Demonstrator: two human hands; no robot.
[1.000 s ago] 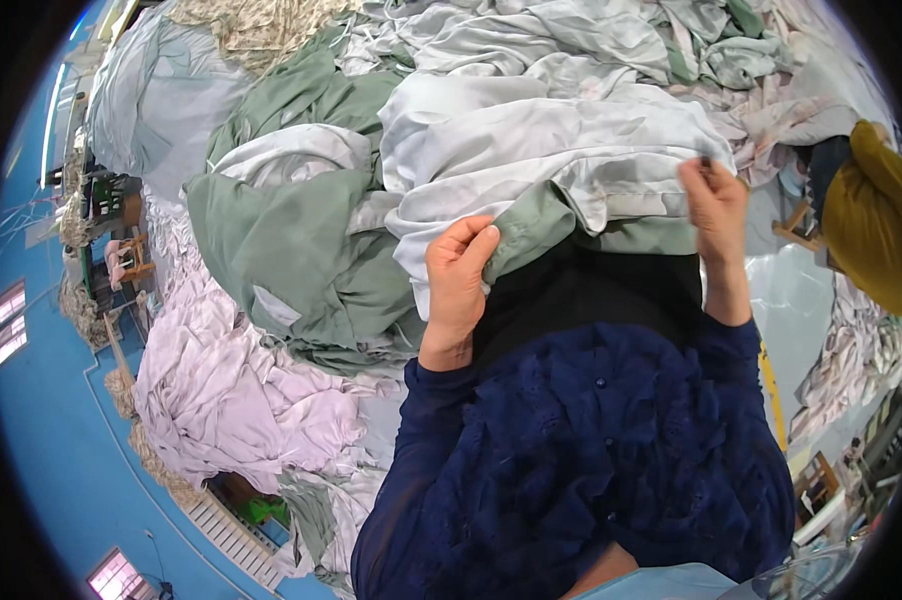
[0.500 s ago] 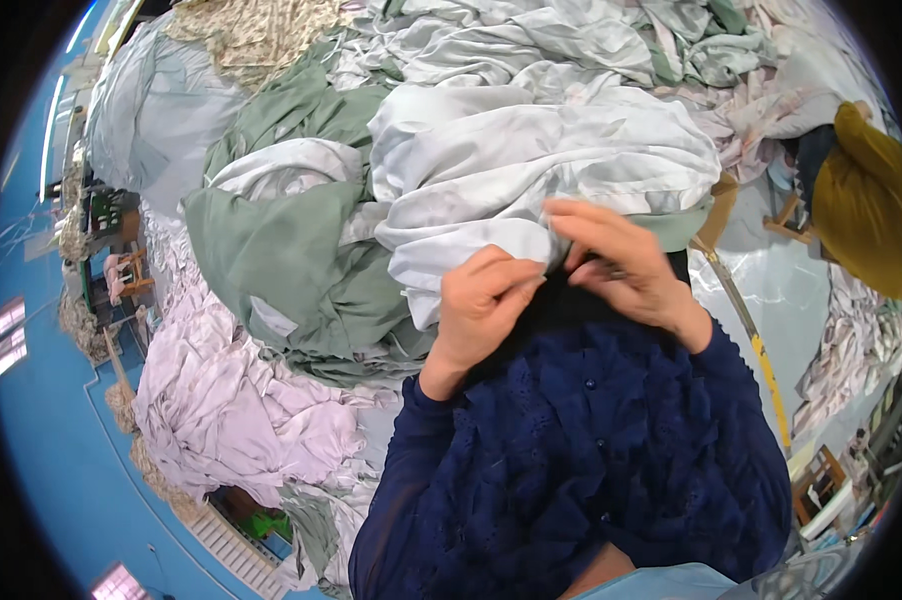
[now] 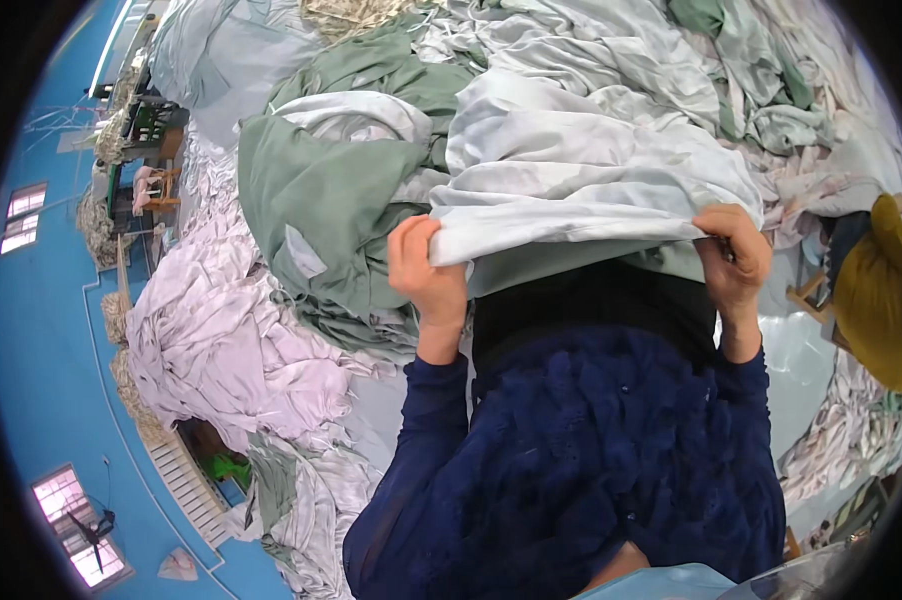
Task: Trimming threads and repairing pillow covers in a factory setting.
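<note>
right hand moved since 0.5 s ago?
Yes. The right hand has swung out to the person's right, away from the left hand, toward the mustard-yellow cloth, stretching the pale grey cloth.

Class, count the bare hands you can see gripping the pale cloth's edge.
2. The left hand grips the pale grey cloth at its lower left corner; the right hand grips its lower right edge. No others show.

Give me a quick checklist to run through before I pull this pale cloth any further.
1. Left hand gripping the pale grey cloth edge: ok.
2. Right hand gripping the same edge: ok.
3. Edge stretched between the hands: ok.
4. Cloth free of the green fabric beside it: cannot tell, they overlap.
5. Far end of the cloth free in the pile: cannot tell.
</note>
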